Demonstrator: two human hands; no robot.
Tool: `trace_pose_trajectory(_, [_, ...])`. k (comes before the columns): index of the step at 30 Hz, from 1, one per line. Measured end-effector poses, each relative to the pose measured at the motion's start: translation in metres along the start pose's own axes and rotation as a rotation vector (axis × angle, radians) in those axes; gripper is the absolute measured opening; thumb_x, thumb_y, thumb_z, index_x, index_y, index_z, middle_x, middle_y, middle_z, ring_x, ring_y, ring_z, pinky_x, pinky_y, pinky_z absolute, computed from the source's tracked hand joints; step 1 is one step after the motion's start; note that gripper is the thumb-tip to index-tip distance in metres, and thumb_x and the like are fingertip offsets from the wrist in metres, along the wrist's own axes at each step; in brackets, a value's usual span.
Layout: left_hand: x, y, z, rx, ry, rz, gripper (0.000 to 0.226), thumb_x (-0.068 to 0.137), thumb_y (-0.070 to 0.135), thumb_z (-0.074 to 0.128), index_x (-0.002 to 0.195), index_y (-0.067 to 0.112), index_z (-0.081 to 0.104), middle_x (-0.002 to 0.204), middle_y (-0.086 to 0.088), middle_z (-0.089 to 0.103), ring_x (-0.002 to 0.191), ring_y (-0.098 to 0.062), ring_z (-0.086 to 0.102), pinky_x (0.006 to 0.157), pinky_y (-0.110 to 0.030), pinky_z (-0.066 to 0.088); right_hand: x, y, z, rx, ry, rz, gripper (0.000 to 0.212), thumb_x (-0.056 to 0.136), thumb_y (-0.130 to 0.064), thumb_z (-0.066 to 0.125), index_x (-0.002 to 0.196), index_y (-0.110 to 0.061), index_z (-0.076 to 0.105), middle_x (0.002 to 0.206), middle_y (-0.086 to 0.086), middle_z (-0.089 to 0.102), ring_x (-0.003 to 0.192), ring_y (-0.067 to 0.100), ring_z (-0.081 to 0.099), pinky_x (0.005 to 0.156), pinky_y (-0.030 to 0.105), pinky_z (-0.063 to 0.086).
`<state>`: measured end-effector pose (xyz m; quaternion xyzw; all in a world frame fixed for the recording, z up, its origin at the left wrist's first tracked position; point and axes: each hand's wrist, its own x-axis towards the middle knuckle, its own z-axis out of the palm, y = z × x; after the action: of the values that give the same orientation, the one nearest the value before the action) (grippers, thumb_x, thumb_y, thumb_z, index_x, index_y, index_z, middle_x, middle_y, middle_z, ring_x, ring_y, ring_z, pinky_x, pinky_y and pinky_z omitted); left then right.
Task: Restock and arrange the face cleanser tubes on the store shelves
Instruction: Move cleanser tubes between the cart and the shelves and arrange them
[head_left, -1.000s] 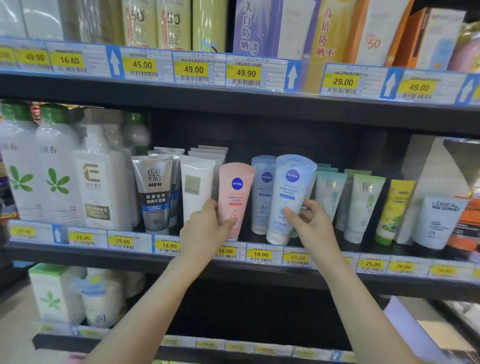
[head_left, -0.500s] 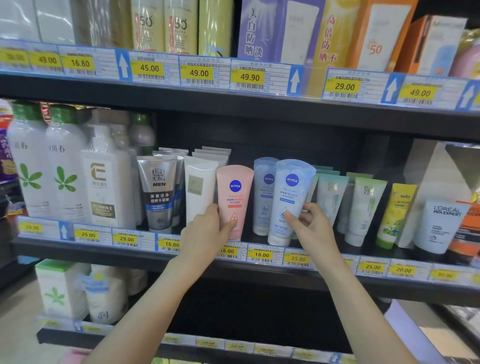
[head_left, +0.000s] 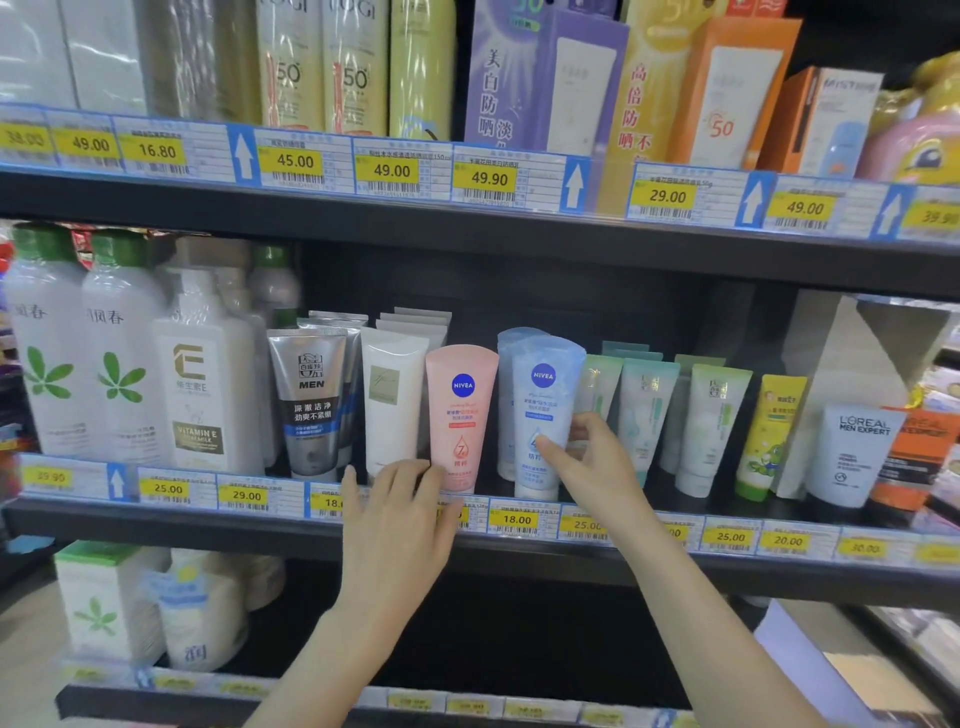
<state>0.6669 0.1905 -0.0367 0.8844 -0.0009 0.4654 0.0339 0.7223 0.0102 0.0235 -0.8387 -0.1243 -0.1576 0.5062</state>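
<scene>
Overhead, dark store shelves (head_left: 467, 234) carry yellow price tags (head_left: 514, 518) reading 18.00 and 25.00. On the middle shelf the right hand (head_left: 597, 467) has its fingers around a blue NIVEA tube (head_left: 543, 395); the left hand (head_left: 400, 514), fingers released, touches the base of the pink NIVEA tube (head_left: 460, 410). A L'OREAL MEN EXPERT tube (head_left: 852, 452) stands well to the right.

Middle shelf (head_left: 519, 558): dark board, front edge lined with yellow price labels (head_left: 517, 519). Standing on it, left to right: white bottles with green leaf marks (head_left: 49, 358), a white Vitamin E bottle (head_left: 200, 384), a grey MEN tube (head_left: 311, 400), a white tube (head_left: 392, 400), a pink Nivea tube (head_left: 460, 410), a blue Nivea tube (head_left: 543, 400), pale green tubes (head_left: 711, 426), a yellow tube (head_left: 774, 431), a white L'Oreal tube (head_left: 852, 452). Further rows stand behind the front tubes.
</scene>
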Motion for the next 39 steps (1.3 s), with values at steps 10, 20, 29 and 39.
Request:
trace_pose_trajectory(10, [-0.016, 0.000, 0.010, 0.047, 0.008, 0.042, 0.040, 0.067, 0.034, 0.077, 0.101, 0.014, 0.069, 0.100, -0.004, 0.069, 0.102, -0.026, 0.065, 0.089, -0.064, 0.040, 0.001, -0.004, 0.005, -0.039, -0.076, 0.055, 0.025, 0.090, -0.025, 0.060, 0.105, -0.018, 0.042, 0.107, -0.005, 0.053, 0.093, 0.007, 0.052, 0.073, 0.018, 0.043])
trace_pose_trajectory(20, [-0.017, 0.000, 0.006, 0.035, -0.009, 0.044, 0.042, 0.066, 0.035, 0.078, 0.101, 0.013, 0.069, 0.099, -0.005, 0.069, 0.102, -0.027, 0.065, 0.087, -0.062, 0.043, 0.003, -0.002, 0.012, -0.082, -0.024, 0.069, 0.034, 0.087, -0.026, 0.064, 0.115, -0.013, 0.049, 0.122, 0.004, 0.061, 0.096, 0.011, 0.057, 0.080, 0.026, 0.046])
trace_pose_trajectory(29, [-0.014, -0.002, 0.003, 0.014, -0.095, 0.066, 0.042, 0.066, 0.036, 0.078, 0.100, 0.014, 0.068, 0.098, -0.005, 0.069, 0.101, -0.026, 0.065, 0.084, -0.063, 0.044, -0.003, -0.003, 0.010, -0.245, -0.019, 0.058, 0.040, 0.089, -0.034, 0.061, 0.121, -0.014, 0.048, 0.125, 0.002, 0.061, 0.111, 0.019, 0.060, 0.089, 0.038, 0.051])
trace_pose_trajectory(39, [0.013, 0.023, -0.026, -0.052, -0.145, 0.083, 0.023, 0.078, 0.027, 0.070, 0.094, 0.011, 0.066, 0.088, -0.007, 0.066, 0.078, -0.025, 0.064, 0.075, -0.043, 0.047, -0.044, 0.010, -0.032, -0.942, 0.143, -0.200, 0.037, 0.094, -0.032, 0.048, 0.126, -0.014, 0.050, 0.116, 0.007, 0.056, 0.109, 0.025, 0.051, 0.080, 0.035, 0.045])
